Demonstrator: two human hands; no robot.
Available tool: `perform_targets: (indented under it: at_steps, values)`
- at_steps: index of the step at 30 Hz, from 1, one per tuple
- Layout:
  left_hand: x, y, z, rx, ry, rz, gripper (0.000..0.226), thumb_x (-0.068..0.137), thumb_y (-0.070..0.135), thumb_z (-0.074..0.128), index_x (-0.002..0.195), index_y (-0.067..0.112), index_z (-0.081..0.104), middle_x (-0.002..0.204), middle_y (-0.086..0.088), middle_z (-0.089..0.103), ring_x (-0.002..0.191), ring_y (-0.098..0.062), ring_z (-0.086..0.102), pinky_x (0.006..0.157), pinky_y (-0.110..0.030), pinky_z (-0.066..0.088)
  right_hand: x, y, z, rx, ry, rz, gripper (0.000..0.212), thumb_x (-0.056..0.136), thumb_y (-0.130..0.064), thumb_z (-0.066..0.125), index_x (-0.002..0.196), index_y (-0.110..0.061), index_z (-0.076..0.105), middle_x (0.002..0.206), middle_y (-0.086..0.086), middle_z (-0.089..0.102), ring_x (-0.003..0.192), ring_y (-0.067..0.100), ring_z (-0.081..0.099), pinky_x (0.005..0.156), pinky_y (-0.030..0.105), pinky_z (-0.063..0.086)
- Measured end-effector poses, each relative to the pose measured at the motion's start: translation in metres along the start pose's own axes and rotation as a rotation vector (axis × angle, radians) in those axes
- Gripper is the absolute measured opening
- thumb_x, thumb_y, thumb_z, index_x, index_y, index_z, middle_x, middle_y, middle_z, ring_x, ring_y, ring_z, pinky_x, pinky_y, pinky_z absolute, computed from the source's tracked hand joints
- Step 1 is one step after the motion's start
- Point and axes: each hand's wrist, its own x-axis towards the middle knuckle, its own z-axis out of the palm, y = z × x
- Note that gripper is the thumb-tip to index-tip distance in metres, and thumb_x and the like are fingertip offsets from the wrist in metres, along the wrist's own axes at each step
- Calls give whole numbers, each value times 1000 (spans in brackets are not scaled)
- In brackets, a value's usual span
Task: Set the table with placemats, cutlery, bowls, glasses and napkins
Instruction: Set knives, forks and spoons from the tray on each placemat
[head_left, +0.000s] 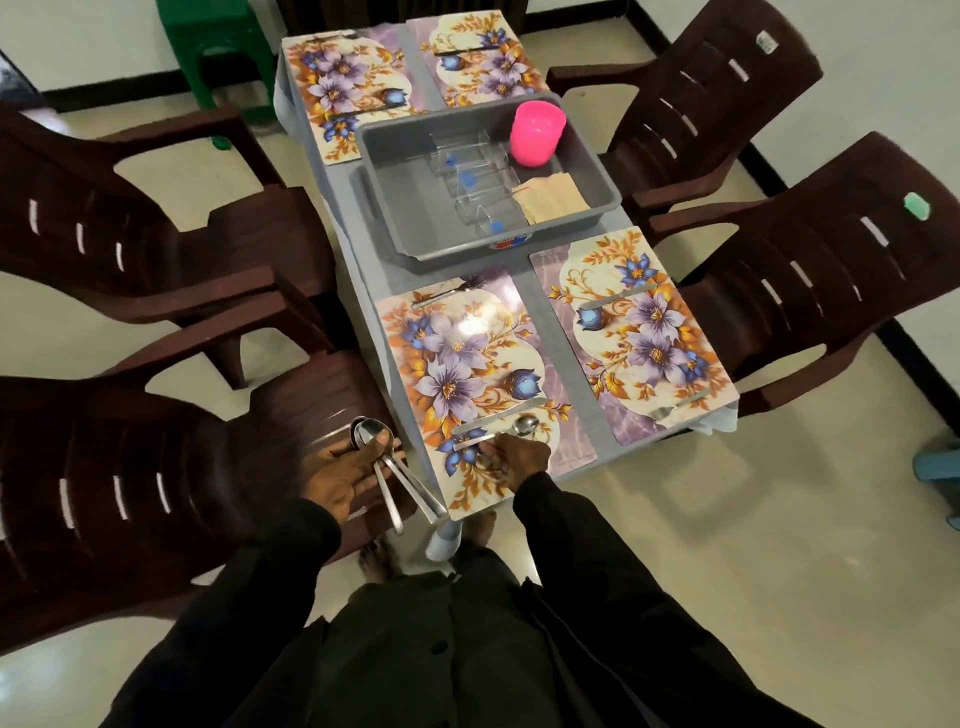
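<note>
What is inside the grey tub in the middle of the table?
The grey tub holds a pink stack of bowls, clear glasses lying on their sides, and beige napkins. The stack hides how many bowls there are.

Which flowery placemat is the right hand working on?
The nearest purple-flowered rectangular placemat, under the right hand pinching a steel spoon; the other three lie farther.
</note>
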Motion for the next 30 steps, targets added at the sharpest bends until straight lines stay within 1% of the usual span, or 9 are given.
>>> perform_targets:
  at_steps: [3,6,8,12,16,18,21,25,30]
  values:
    - [-5,-8,10,-28,42,-5,22,90,8,74,108,-4,72,103,-20,77,87,-25,77,69,-30,63,-19,-10,-1,19,-34,5,73,38,-35,84,104,-6,72,94,9,79,83,26,77,81,46,63]
    - [-8,-14,19,-49,75,-15,23,88,13,76,106,-2,73,102,-19,77,87,-27,77,77,-36,65,-73,-42,2,-8,-80,35,35,73,-17,83,103,-3,71,92,13,78,73,22,76,73,36,64]
    - [-9,-17,26,-71,95,-23,24,89,14,76,107,-1,73,102,-18,77,88,-27,77,80,-38,64,-82,-49,2,-7,-114,67,19,84,-4,75,101,1,70,89,16,78,69,23,75,72,34,64]
    - [-11,-25,38,-125,112,-6,30,89,11,75,115,-5,69,107,-20,76,97,-31,75,78,-37,64,-81,-53,-3,-62,-136,60,14,86,-4,74,99,-4,70,85,11,78,74,22,75,77,35,63]
    - [-10,-34,44,-117,128,10,35,88,11,76,117,-6,69,109,-21,75,108,-38,71,88,-43,61,-77,-50,-12,-103,-156,58,25,81,-4,74,105,2,72,87,13,78,80,26,77,85,44,62]
    - [-10,-36,46,-105,131,7,39,86,12,79,119,-6,68,110,-21,75,107,-38,72,89,-45,61,-79,-49,-18,-106,-158,31,19,84,-4,72,101,3,72,86,14,78,78,26,77,86,45,62]
    - [-11,-39,50,-112,119,-1,46,83,13,81,122,-6,66,110,-21,75,100,-35,74,81,-40,64,-97,-47,-28,-205,-238,-129,14,90,-13,71,101,-5,73,94,12,78,87,28,76,86,43,62]
    - [-15,-43,61,-107,88,-29,47,82,8,82,123,-7,64,106,-23,75,77,-21,77,64,-30,63,-143,-54,-41,-303,-516,-262,23,98,-26,66,107,-5,73,97,15,77,88,29,74,75,33,62]
    - [-27,-55,92,-42,20,-57,21,84,-3,76,103,-4,68,76,-11,77,58,-16,73,54,-26,60,-175,-65,-54,-547,-616,-482,15,90,-24,77,96,-10,78,93,8,78,84,18,74,74,29,61]
